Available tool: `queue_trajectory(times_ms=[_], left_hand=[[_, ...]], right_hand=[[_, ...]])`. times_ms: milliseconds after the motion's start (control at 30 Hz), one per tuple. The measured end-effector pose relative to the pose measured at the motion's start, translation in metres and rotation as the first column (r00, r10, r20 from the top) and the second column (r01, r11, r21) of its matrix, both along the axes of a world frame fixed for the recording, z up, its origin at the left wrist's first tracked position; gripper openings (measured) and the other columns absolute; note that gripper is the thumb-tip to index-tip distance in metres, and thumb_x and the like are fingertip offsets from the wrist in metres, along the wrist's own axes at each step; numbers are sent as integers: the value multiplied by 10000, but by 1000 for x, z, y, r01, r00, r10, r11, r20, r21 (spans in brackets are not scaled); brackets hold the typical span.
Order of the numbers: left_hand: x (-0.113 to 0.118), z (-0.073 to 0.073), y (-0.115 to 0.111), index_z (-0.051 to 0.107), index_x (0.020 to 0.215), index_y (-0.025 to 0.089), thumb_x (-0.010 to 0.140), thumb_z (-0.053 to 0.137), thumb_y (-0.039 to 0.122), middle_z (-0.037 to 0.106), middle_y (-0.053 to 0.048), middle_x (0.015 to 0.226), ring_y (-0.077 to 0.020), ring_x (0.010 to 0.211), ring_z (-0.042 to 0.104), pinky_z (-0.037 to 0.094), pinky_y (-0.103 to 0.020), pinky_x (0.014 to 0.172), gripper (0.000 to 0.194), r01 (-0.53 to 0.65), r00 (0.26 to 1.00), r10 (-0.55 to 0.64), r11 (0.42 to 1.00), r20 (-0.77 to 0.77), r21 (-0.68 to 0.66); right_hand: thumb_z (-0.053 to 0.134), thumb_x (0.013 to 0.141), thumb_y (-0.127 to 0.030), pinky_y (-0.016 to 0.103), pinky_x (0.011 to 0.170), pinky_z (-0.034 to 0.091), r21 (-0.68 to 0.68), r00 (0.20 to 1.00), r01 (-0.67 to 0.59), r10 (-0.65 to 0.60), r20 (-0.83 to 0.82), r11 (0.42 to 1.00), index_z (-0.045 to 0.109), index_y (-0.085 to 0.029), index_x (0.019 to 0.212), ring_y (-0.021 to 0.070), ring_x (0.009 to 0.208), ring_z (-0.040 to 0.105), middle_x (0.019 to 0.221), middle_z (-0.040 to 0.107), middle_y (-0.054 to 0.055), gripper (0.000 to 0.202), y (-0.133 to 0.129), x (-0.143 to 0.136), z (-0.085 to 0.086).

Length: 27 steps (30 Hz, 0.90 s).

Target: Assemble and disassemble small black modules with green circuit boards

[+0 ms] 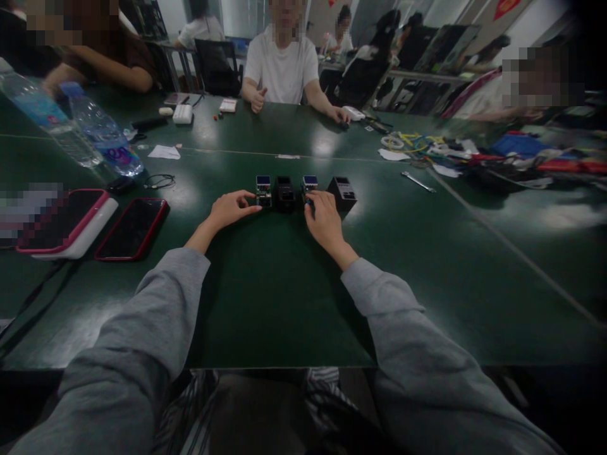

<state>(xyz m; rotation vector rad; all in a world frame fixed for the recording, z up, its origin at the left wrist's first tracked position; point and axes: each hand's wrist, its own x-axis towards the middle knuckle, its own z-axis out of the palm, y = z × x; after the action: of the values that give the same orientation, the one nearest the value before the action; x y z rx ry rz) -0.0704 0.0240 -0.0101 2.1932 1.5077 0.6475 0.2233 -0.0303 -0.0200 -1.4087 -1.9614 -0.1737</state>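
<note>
Four small devices stand in a row on the green table (265,284). At the left end is a circuit board with a small screen (263,189); the fingertips of my left hand (234,208) are at its left side, thumb and fingers apart. Beside it stands a black case (285,194). Third comes another circuit board with a screen (310,181), its lower part covered by my right hand (325,218), whose fingers are closed round it. A second black case (344,191), set at an angle, stands just right of that hand.
Two bottles (107,136), a red-edged phone (133,229) and a pink-edged device (69,221) lie at the left. Tangled cables (422,144) and a wrench (418,182) are at the right. Across the table sits a person in a white shirt (283,66).
</note>
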Motion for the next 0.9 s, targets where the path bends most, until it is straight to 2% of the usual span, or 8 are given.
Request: queue_trajectory(times_ms=[167, 367, 567, 667, 767, 900], left_hand=[[0, -2, 2, 700, 1245, 266, 837, 709, 614, 750, -28, 946, -187, 804, 650, 447, -308, 701, 537, -17, 1000, 17, 1000, 16, 16], [2, 3, -2, 697, 1254, 250, 844, 709, 600, 750, -38, 959, -190, 808, 649, 447, -311, 690, 539, -17, 1000, 17, 1000, 14, -2], [1, 3, -3, 687, 1264, 254, 850, 704, 602, 748, -40, 969, -188, 821, 647, 455, -305, 699, 542, -7, 1000, 7, 1000, 12, -1], [1, 4, -3, 683, 1271, 245, 852, 694, 614, 746, -46, 980, -190, 815, 645, 456, -311, 699, 559, -7, 1000, 7, 1000, 9, 2], [2, 6, -4, 684, 1269, 239, 853, 689, 616, 748, -50, 980, -195, 816, 645, 457, -318, 703, 562, -5, 1000, 5, 1000, 2, -7], [1, 6, -4, 677, 1276, 247, 857, 684, 613, 751, -50, 991, -196, 820, 647, 453, -313, 696, 557, 1, 1000, -1, 1000, -3, -13]], right_hand=[[444, 991, -217, 560, 1137, 459, -14, 1000, -7, 6, -25, 1000, 618, -149, 1273, 320, 1320, 491, 1317, 608, 174, 338, 0, 0, 0], [437, 994, -223, 569, 1134, 459, -11, 1000, 0, 0, -14, 1000, 617, -152, 1284, 320, 1316, 503, 1324, 609, 172, 349, 0, -1, 0], [440, 999, -235, 527, 1136, 457, 1, 1000, 15, -15, -4, 1000, 612, -129, 1288, 311, 1313, 509, 1342, 615, 167, 352, 0, 0, 2], [430, 1005, -255, 548, 1141, 441, 28, 996, 90, -89, -13, 996, 605, -165, 1305, 316, 1348, 482, 1388, 584, 153, 359, 2, 8, 7], [430, 999, -266, 604, 1139, 413, 61, 977, 211, -209, -39, 976, 601, -197, 1323, 340, 1391, 430, 1441, 532, 151, 372, 7, 28, 8], [456, 990, -304, 659, 1134, 380, 53, 937, 335, -326, -126, 941, 589, -179, 1344, 369, 1401, 415, 1453, 496, 195, 398, 19, 60, -1]])
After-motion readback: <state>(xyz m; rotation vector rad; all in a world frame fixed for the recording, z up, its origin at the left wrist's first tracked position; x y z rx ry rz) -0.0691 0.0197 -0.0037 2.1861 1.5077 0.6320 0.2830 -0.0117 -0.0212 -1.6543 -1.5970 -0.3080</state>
